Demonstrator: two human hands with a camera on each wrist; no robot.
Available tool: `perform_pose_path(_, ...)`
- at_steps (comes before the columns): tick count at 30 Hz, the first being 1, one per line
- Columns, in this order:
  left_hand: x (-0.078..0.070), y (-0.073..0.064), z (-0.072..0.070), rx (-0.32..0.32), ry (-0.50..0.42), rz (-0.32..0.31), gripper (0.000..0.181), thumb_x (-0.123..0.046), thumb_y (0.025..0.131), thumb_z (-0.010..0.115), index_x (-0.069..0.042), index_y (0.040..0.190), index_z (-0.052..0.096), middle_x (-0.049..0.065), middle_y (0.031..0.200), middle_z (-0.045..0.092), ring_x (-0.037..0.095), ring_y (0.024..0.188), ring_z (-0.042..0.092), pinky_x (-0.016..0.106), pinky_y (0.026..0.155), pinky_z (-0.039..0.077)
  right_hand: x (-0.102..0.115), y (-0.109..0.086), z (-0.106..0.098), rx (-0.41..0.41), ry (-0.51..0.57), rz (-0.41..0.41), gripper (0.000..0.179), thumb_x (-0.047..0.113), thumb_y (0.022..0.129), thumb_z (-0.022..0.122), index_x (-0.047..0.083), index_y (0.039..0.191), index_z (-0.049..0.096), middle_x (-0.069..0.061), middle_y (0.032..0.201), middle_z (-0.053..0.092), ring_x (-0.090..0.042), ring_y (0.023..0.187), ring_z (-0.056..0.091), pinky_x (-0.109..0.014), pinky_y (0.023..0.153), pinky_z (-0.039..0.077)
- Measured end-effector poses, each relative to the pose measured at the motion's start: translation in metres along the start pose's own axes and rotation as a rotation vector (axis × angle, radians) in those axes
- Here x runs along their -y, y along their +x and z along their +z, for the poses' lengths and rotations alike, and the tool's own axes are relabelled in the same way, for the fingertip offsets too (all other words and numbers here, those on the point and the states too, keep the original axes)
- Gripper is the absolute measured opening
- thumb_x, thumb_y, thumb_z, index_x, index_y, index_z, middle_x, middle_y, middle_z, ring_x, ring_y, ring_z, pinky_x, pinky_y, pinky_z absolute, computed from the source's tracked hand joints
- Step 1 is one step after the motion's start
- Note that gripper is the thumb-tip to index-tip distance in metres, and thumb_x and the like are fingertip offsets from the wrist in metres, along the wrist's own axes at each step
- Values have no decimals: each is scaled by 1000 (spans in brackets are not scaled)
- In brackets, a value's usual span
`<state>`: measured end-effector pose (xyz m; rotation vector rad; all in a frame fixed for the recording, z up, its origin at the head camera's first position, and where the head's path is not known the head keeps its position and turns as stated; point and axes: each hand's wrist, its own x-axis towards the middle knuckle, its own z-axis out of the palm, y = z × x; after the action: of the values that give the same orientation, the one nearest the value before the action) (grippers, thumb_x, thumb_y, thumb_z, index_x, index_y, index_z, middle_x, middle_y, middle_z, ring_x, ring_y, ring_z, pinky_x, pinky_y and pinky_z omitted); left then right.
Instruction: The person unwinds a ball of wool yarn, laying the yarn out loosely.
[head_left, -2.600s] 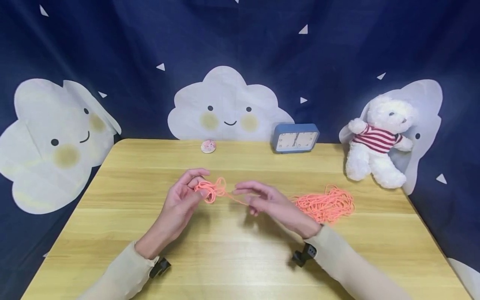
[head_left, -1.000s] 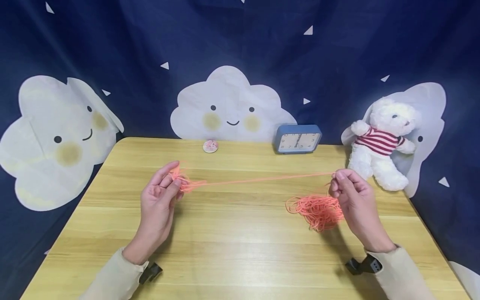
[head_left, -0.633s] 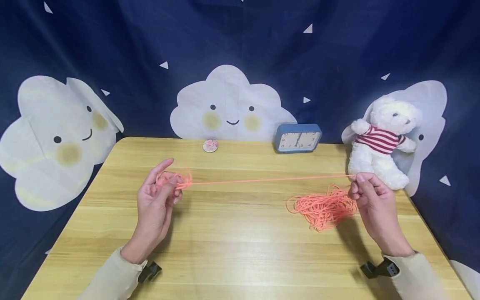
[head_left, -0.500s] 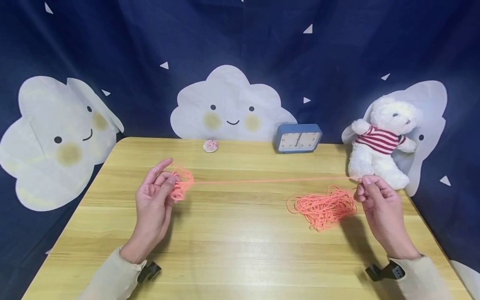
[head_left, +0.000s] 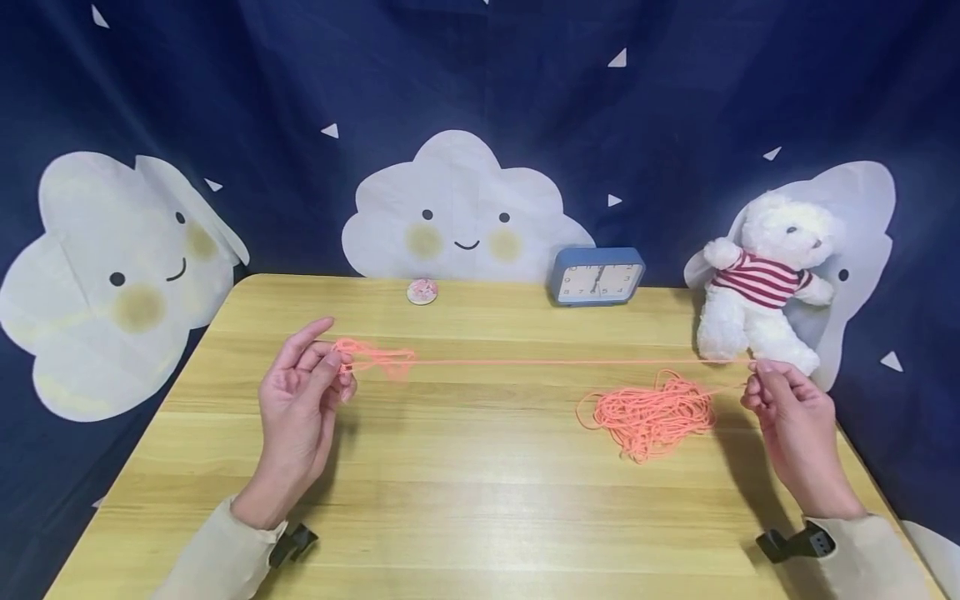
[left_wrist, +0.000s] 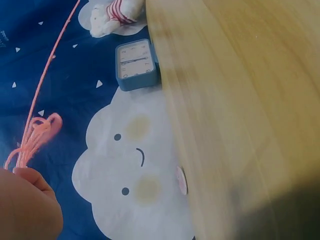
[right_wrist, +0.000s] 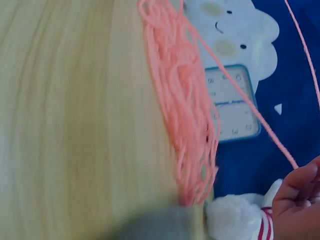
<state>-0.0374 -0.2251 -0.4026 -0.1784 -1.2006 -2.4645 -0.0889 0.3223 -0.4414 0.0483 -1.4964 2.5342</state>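
Note:
In the head view my left hand [head_left: 300,400] pinches a small looped bundle of coral yarn [head_left: 375,357] between thumb and fingers, its index finger raised. From that bundle one strand of yarn [head_left: 570,362] runs taut and nearly level to my right hand [head_left: 798,421], whose thumb and fingertips pinch it. A larger loose heap of the same yarn [head_left: 648,417] lies on the table left of the right hand. In the right wrist view a second strand [right_wrist: 250,106] leads from the heap [right_wrist: 182,85] up to the right fingers.
The wooden table [head_left: 480,500] has a blue clock [head_left: 597,277] and a small round pink badge [head_left: 422,291] at its back edge. A white teddy bear [head_left: 765,283] in a striped shirt sits at the back right, just behind the right hand. A dark blue curtain [head_left: 465,75] hangs behind.
My right hand has moved from beside the left hand far to the right, drawing the strand out long. The left hand has shifted slightly left. The held loops swing and look smaller.

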Motion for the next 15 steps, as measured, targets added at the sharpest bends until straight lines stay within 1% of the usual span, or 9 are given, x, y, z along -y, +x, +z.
perform_pose_path(4, -1, 2, 0, -13, -10, 19, 40, 21, 101, 58, 16, 141, 57, 17, 95, 70, 21, 73, 68, 26, 62, 58, 0, 1, -14, -48, -80, 59, 21, -2, 111, 56, -3, 104, 77, -7, 82, 71, -12, 70, 67, -21, 62, 58)
perform_pose_path(7, -3, 3, 0, -27, -23, 35, 38, 22, 101, 57, 18, 138, 57, 19, 94, 71, 23, 73, 67, 27, 63, 58, 2, 3, -24, -63, -178, 120, 22, 2, 111, 59, 3, 100, 79, -3, 83, 71, -10, 70, 66, -19, 63, 58)
perform_pose_path(9, -5, 4, 0, -35, -40, 46, 36, 22, 101, 57, 19, 137, 57, 20, 94, 70, 24, 73, 66, 28, 62, 57, 4, 5, -32, -53, -248, 168, 23, 4, 111, 60, 7, 99, 80, -1, 84, 71, -8, 71, 66, -18, 63, 57)
perform_pose_path(11, -7, 5, 0, -45, -27, 62, 35, 20, 102, 58, 18, 136, 58, 19, 94, 71, 22, 72, 66, 27, 61, 56, 6, 7, -41, -26, -332, 213, 25, 6, 111, 60, 11, 97, 80, 1, 84, 70, -6, 71, 64, -17, 63, 56)
perform_pose_path(12, -7, 5, -1, -49, -37, 68, 34, 21, 102, 57, 18, 135, 58, 20, 94, 71, 23, 72, 65, 27, 60, 56, 7, 9, -45, -10, -382, 237, 26, 7, 112, 60, 12, 96, 80, 3, 84, 70, -6, 72, 63, -17, 63, 55)
perform_pose_path(15, -8, 7, -1, -56, -21, 87, 33, 19, 103, 58, 18, 135, 57, 19, 95, 70, 22, 71, 65, 26, 59, 55, 7, 12, -55, 47, -560, 288, 29, 7, 112, 59, 16, 93, 80, 6, 81, 67, -5, 70, 59, -17, 61, 50)
